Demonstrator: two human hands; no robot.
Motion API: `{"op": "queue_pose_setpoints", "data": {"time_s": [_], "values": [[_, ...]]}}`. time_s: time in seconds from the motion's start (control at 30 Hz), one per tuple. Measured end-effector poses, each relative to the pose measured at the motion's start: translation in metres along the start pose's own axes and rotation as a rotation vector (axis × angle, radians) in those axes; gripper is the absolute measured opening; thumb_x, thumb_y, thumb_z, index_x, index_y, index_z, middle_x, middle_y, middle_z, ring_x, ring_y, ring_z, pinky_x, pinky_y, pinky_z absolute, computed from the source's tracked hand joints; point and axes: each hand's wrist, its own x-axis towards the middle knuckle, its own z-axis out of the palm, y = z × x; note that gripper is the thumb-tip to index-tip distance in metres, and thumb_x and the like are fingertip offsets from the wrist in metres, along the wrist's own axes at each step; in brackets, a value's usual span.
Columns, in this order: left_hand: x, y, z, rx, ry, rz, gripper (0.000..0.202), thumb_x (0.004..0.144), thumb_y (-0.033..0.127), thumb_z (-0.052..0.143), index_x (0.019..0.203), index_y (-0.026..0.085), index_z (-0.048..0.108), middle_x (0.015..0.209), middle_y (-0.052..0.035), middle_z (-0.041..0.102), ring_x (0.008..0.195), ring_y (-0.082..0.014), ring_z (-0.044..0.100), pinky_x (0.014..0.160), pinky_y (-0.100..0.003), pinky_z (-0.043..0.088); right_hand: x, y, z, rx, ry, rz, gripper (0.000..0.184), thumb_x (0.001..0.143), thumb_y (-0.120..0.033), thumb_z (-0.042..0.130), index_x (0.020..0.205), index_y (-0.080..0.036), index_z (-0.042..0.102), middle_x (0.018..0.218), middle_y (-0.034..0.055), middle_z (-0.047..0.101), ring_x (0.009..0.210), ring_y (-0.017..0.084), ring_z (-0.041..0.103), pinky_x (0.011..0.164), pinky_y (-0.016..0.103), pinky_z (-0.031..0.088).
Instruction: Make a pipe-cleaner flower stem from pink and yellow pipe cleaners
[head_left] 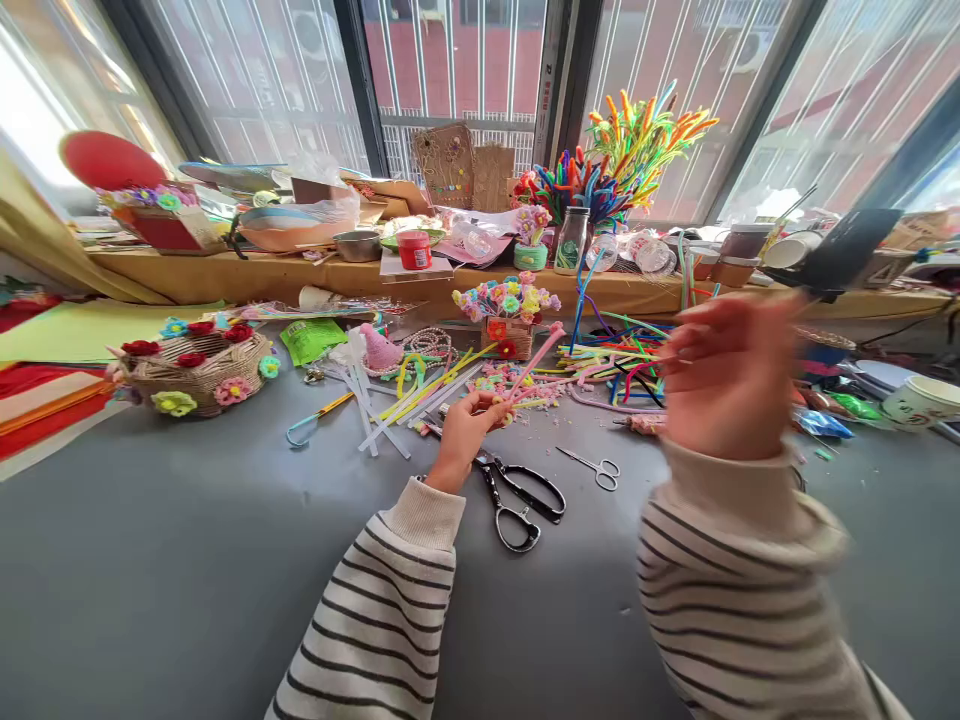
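Observation:
My left hand [471,430] pinches pink pipe cleaners [534,366], which slant up to the right from the fingertips. Under that wrist lie large black-handled scissors [529,495], their blades partly hidden by the hand. Small silver scissors [598,467] rest on the table between my two hands. My right hand [731,375] is raised on the right and smeared by motion, its fingers seemingly bent. A blurred dark object [851,245] shows just beyond it; whether the hand holds it, I cannot tell.
Loose pipe cleaners [615,365], pink scraps and translucent sticks [364,400] cover the table's middle. A woven basket with flowers [199,370] stands left, a small flower box [510,335] straight ahead. Bunched pipe cleaners [585,190] and jars line the window ledge. A paper cup [924,402] stands right.

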Motion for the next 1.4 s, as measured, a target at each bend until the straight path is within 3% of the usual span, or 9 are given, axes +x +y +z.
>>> {"op": "queue_pose_setpoints", "data": {"time_s": [0.07,0.17,0.27,0.43,0.67,0.87,1.0,1.13,1.4], "values": [[0.0,0.001,0.0,-0.021,-0.004,-0.013,0.025,0.052,0.031,0.062,0.065,0.012,0.052,0.057,0.0034,0.051,0.053,-0.0059,0.05,0.058,-0.021,0.044,-0.018,0.041,0.016,0.096,-0.019,0.201,0.023,0.069,-0.038,0.045,0.072,-0.016,0.049,0.064,-0.0007,0.051,0.047,0.005,0.044,0.04,0.018,0.036],[0.001,0.0,0.0,-0.017,0.003,-0.017,0.027,0.051,0.032,0.062,0.066,0.012,0.053,0.058,0.0025,0.052,0.053,-0.0068,0.05,0.055,-0.022,0.045,-0.051,0.099,0.031,-0.05,-0.029,0.431,0.031,0.058,-0.043,0.053,0.071,-0.015,0.049,0.066,-0.0004,0.051,0.051,0.007,0.046,0.038,0.018,0.038],[0.001,-0.001,0.0,0.001,0.004,-0.012,0.027,0.05,0.033,0.063,0.065,0.012,0.054,0.057,0.0014,0.053,0.052,-0.0073,0.049,0.051,-0.021,0.045,-0.07,0.125,0.034,-0.023,-0.152,0.55,0.031,0.057,-0.043,0.054,0.071,-0.016,0.049,0.062,-0.0017,0.051,0.05,0.007,0.048,0.038,0.018,0.039],[0.0,0.0,0.001,-0.02,-0.043,-0.032,0.026,0.049,0.032,0.064,0.061,0.011,0.055,0.052,0.0022,0.052,0.049,-0.0061,0.048,0.055,-0.023,0.047,-0.072,0.12,0.032,0.061,-0.3,0.6,0.022,0.056,-0.035,0.059,0.061,-0.015,0.05,0.049,-0.0045,0.051,0.045,0.006,0.049,0.041,0.018,0.042],[0.002,-0.004,0.001,-0.053,-0.061,-0.059,0.027,0.048,0.034,0.064,0.057,0.011,0.053,0.052,0.0025,0.052,0.05,-0.0069,0.049,0.058,-0.025,0.047,-0.073,0.115,0.033,0.312,-0.172,0.754,0.017,0.052,-0.027,0.064,0.06,-0.016,0.054,0.052,-0.0052,0.054,0.05,0.005,0.052,0.045,0.014,0.044],[0.001,-0.002,0.002,-0.064,-0.061,-0.08,0.027,0.048,0.032,0.064,0.058,0.01,0.052,0.053,0.0025,0.05,0.05,-0.0057,0.048,0.056,-0.022,0.047,-0.07,0.112,0.032,0.422,-0.155,0.821,0.017,0.05,-0.025,0.066,0.06,-0.018,0.055,0.057,-0.005,0.058,0.047,0.004,0.052,0.042,0.013,0.043],[0.001,-0.002,0.001,-0.082,-0.06,-0.1,0.026,0.049,0.031,0.064,0.058,0.01,0.051,0.053,0.0026,0.05,0.05,-0.0053,0.048,0.056,-0.022,0.046,-0.07,0.112,0.032,0.399,-0.162,0.818,0.017,0.049,-0.025,0.067,0.059,-0.018,0.055,0.051,-0.0063,0.056,0.045,0.004,0.052,0.041,0.013,0.042],[0.002,-0.003,0.001,-0.099,-0.008,-0.094,0.026,0.049,0.03,0.064,0.058,0.01,0.05,0.053,0.0032,0.049,0.048,-0.0046,0.048,0.055,-0.021,0.046,-0.072,0.115,0.032,0.35,-0.259,0.807,0.017,0.05,-0.027,0.066,0.057,-0.017,0.054,0.053,-0.0053,0.057,0.043,0.004,0.051,0.04,0.014,0.041],[0.0,-0.001,0.002,-0.041,-0.031,-0.037,0.025,0.048,0.029,0.065,0.057,0.01,0.051,0.05,0.0043,0.047,0.047,-0.0045,0.045,0.054,-0.022,0.046,-0.07,0.122,0.031,0.26,-0.316,0.671,0.023,0.05,-0.025,0.066,0.062,-0.018,0.048,0.047,-0.0067,0.056,0.038,0.005,0.048,0.039,0.017,0.039]]}}
